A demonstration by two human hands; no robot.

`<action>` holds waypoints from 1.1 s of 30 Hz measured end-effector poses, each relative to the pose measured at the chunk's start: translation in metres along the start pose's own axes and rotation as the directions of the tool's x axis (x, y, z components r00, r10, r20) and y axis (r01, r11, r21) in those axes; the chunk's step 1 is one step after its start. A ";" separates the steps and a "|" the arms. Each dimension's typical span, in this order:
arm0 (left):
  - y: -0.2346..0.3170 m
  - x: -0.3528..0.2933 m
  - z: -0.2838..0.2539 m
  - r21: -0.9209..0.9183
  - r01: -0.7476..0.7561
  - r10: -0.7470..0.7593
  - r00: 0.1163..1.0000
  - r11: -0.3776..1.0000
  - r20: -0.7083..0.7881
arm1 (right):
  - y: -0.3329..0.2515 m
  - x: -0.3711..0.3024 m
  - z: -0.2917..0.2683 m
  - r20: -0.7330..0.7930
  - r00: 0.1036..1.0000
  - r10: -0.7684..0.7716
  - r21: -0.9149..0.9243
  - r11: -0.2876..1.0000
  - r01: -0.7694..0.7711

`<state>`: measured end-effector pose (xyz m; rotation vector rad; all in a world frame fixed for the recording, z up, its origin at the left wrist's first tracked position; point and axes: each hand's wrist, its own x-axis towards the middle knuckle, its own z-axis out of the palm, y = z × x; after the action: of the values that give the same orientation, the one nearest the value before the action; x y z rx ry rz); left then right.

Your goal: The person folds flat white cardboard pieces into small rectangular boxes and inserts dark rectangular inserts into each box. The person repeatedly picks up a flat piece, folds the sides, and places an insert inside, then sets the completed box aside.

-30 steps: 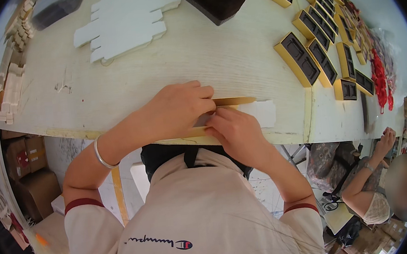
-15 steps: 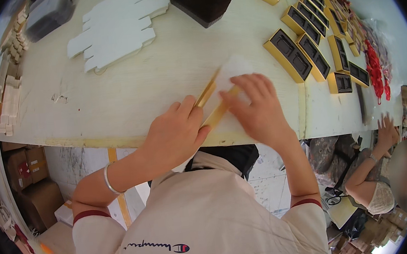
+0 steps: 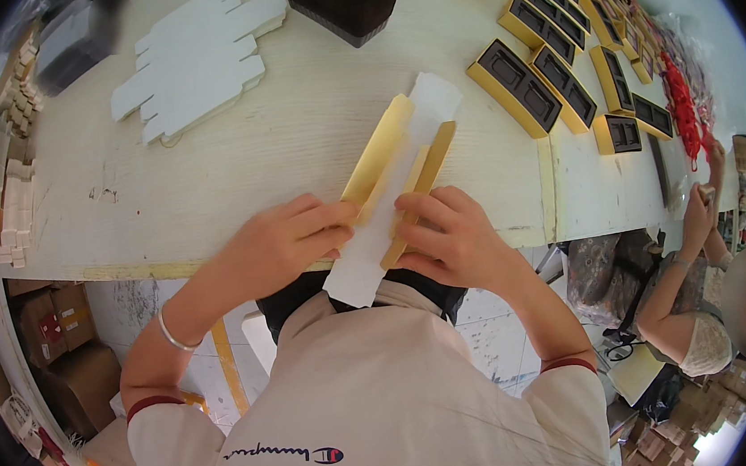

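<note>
A partly folded cardboard box blank slants across the table's front edge, white inside, its near end reaching past that edge. Its two long gold side walls stand up from the white strip. My left hand pinches the near end of the left gold wall, thumb hidden beneath the fingers. On the other side, my right hand has its fingers curled over the right gold wall, with the fingertips inside the box.
Flat white box blanks lie stacked at the far left, beside a dark brown bin. Gold boxes with black inserts stand in rows at the right, near red cords. Wooden-coloured pieces line the left edge. A co-worker sits far right.
The box blank has come nearer to me, and its gold walls now show more clearly apart. My right hand has moved down along the right wall; my left hand has shifted left.
</note>
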<state>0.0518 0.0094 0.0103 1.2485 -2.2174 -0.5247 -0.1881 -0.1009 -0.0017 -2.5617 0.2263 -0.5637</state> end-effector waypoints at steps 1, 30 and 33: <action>-0.008 0.003 0.002 0.015 -0.046 0.046 0.998 0.999 -0.038 | 0.001 -0.001 0.003 -0.044 0.999 0.000 -0.006 1.000 0.000; 0.025 0.039 0.035 -0.113 0.385 -0.390 0.920 0.916 -0.027 | -0.013 -0.025 0.002 0.075 0.996 -0.037 -0.207 0.977 0.052; 0.028 0.037 0.029 -0.180 0.401 -0.405 0.914 0.898 0.010 | -0.013 -0.017 0.005 0.072 0.993 -0.089 -0.295 0.949 0.106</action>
<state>-0.0003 -0.0072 0.0132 1.6128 -1.8397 -0.8398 -0.2009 -0.0831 -0.0053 -2.8923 0.1763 -0.5241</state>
